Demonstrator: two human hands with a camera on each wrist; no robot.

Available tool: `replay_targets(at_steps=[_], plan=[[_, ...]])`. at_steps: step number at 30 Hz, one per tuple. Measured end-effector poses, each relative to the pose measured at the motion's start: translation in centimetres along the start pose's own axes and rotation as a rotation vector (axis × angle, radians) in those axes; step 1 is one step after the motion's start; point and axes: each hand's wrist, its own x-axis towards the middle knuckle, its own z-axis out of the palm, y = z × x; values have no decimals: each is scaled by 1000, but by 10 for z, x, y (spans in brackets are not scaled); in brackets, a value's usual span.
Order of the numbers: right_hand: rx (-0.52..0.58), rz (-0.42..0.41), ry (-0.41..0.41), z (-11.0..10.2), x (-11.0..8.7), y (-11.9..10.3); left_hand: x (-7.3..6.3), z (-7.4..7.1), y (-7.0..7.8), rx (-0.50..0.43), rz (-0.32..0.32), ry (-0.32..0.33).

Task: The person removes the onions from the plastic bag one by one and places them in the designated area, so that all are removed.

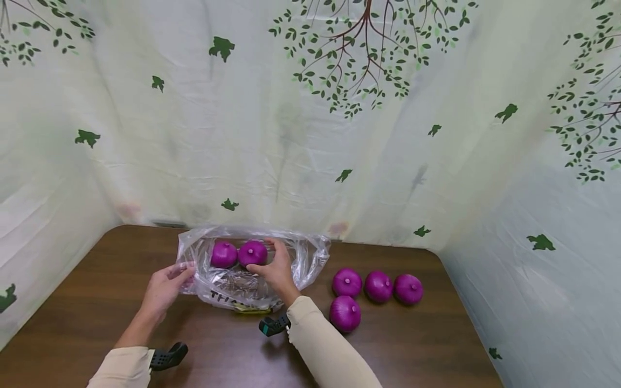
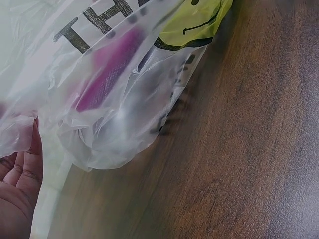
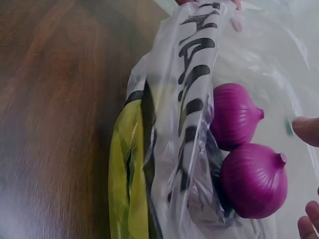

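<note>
A clear plastic bag [image 1: 310, 261] with black lettering and a yellow smiley print lies with its mouth spread wide. Two purple onions sit side by side in it, the left onion [image 1: 223, 254] and the right onion [image 1: 253, 253]. My left hand [image 1: 162, 288] pinches the bag's left edge between thumb and fingers. Over the bag's opening, my right hand [image 1: 278, 275] has thumb and fingers spread beside the right onion. The right wrist view shows its thumb [image 3: 306, 130] apart from both onions [image 3: 254, 180].
Several more purple onions [image 1: 378, 286] stand on the brown wooden table [image 1: 412, 345], right of the bag. Behind the table hangs a pale curtain [image 1: 271, 134] printed with leaves and branches, which also closes off both sides.
</note>
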Motion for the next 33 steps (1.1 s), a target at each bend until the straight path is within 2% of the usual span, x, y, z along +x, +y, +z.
replay_targets(at_steps=[8,12,18,28,33], plan=[[32,37,33,11,8,5,1,1,2,-2,22,2],[36,73,33,14,12,8,0,2,3,-23,6,-3],[30,102,-3,18,15,10,0,0,3,-3,-17,-4],[11,74,-35,22,17,19,-1,-4,1,4,-18,14],[-7,92,-42,21,17,24,-1,-5,0,-14,-12,30]])
